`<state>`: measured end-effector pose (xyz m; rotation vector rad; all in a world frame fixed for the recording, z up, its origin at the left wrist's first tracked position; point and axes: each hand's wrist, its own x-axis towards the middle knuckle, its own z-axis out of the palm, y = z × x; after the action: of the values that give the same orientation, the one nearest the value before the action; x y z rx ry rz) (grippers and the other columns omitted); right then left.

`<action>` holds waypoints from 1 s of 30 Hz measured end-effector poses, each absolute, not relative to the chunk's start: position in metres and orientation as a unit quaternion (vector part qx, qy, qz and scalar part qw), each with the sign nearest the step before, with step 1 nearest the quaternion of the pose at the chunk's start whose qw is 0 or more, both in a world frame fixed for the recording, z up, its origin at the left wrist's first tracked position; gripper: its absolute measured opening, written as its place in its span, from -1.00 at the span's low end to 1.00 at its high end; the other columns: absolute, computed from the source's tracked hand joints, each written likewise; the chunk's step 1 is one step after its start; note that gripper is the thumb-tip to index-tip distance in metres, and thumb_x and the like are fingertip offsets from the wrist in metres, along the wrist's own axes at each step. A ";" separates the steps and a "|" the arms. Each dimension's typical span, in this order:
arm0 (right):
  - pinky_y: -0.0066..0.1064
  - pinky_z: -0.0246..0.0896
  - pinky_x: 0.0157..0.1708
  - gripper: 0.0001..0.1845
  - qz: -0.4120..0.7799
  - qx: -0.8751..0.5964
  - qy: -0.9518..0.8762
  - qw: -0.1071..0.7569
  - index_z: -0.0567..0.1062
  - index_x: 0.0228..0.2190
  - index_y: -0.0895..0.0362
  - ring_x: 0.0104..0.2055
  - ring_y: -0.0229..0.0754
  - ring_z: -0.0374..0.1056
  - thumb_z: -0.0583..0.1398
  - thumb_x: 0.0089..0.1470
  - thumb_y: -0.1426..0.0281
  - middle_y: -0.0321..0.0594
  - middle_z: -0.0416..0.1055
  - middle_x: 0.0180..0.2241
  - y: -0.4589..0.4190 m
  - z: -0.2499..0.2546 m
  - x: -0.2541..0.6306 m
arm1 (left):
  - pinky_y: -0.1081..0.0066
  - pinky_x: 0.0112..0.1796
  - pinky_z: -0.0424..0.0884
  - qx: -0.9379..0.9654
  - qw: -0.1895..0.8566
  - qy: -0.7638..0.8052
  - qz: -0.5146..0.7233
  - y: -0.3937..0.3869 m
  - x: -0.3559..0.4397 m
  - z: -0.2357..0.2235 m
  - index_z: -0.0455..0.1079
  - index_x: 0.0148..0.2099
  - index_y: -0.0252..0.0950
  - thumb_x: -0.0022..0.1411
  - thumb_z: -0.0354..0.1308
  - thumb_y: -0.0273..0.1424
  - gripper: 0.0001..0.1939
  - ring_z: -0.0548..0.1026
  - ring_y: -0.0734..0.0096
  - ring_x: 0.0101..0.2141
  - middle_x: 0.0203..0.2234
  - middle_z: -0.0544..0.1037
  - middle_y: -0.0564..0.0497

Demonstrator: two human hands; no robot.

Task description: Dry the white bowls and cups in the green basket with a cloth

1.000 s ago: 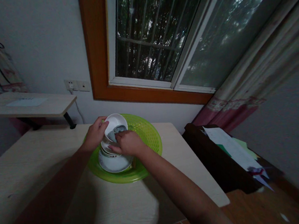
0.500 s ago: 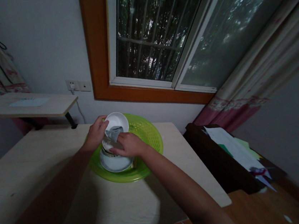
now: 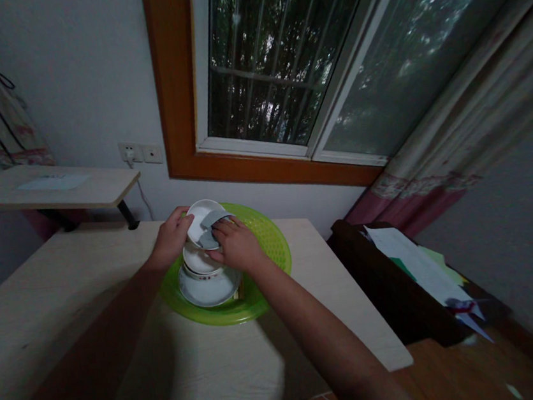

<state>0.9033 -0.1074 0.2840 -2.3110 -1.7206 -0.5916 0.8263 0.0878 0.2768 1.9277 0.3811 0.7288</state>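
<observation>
My left hand (image 3: 170, 236) grips the rim of a small white bowl (image 3: 196, 217), which it holds tilted above a stack of white bowls (image 3: 205, 277). My right hand (image 3: 237, 245) presses a grey cloth (image 3: 212, 227) into the tilted bowl, fingers closed on the cloth. The stack sits inside a round green plastic basket (image 3: 266, 242) on a pale wooden table (image 3: 67, 312).
A raised wooden shelf (image 3: 53, 189) with a sheet on it stands at the back left. A dark side table with papers (image 3: 412, 260) is to the right. Behind the basket are the wall, sockets (image 3: 140, 154) and a barred window (image 3: 270, 65).
My right hand has moved the cloth up and further into the tilted bowl. My left hand and the bowl stay about where they were.
</observation>
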 end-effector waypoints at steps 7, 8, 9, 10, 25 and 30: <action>0.12 -0.22 0.47 -0.22 -0.208 -0.799 -0.556 0.090 0.30 0.30 0.27 0.39 0.19 0.13 0.34 0.19 0.17 0.17 0.30 0.31 -0.111 0.284 0.901 | 0.33 -0.25 0.34 0.790 0.527 0.124 0.287 0.093 0.831 0.271 0.48 -0.04 -0.25 0.29 0.04 -0.11 -0.61 0.49 0.20 -0.23 -0.26 0.58 -0.01; 0.12 -0.24 0.47 -0.21 -0.210 -0.799 -0.557 0.086 0.29 0.30 0.28 0.40 0.21 0.11 0.34 0.19 0.18 0.19 0.28 0.32 -0.111 0.284 0.901 | 0.33 -0.23 0.35 0.788 0.534 0.118 0.285 0.094 0.832 0.270 0.48 -0.05 -0.25 0.29 0.04 -0.11 -0.61 0.49 0.20 -0.23 -0.24 0.58 -0.01; 0.12 -0.26 0.48 -0.20 -0.211 -0.798 -0.559 0.081 0.29 0.30 0.29 0.41 0.22 0.09 0.34 0.18 0.18 0.20 0.27 0.33 -0.112 0.284 0.901 | 0.32 -0.22 0.36 0.785 0.541 0.111 0.280 0.095 0.833 0.269 0.48 -0.05 -0.25 0.29 0.05 -0.11 -0.62 0.49 0.20 -0.22 -0.23 0.59 -0.01; 0.12 -0.27 0.48 -0.20 -0.210 -0.795 -0.564 0.076 0.29 0.30 0.29 0.42 0.22 0.09 0.34 0.17 0.18 0.20 0.27 0.33 -0.112 0.284 0.902 | 0.32 -0.20 0.36 0.783 0.549 0.104 0.273 0.095 0.833 0.268 0.48 -0.05 -0.25 0.29 0.05 -0.11 -0.61 0.49 0.20 -0.21 -0.23 0.59 -0.01; 0.17 -0.20 0.45 0.10 -0.184 -0.822 -0.531 0.093 -0.02 0.45 0.31 0.43 0.28 0.09 0.37 0.13 0.15 0.30 0.01 0.45 -0.111 0.286 0.896 | 0.31 -0.24 0.38 0.764 0.588 0.085 0.251 0.094 0.833 0.271 0.43 -0.13 -0.24 0.24 0.07 -0.07 -0.64 0.47 0.21 -0.27 -0.30 0.54 0.00; 0.15 -0.14 0.44 0.07 -0.186 -0.827 -0.520 0.104 0.01 0.44 0.31 0.46 0.30 0.03 0.37 0.14 0.16 0.28 -0.05 0.47 -0.111 0.287 0.897 | 0.33 -0.30 0.38 0.754 0.596 0.109 0.255 0.092 0.831 0.273 0.41 -0.12 -0.24 0.25 0.07 -0.07 -0.64 0.46 0.23 -0.30 -0.32 0.53 0.02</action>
<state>0.8967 -0.1113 0.2870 -2.4393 -1.5343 -0.5476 0.8307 0.0922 0.2732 1.7503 0.2541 0.5933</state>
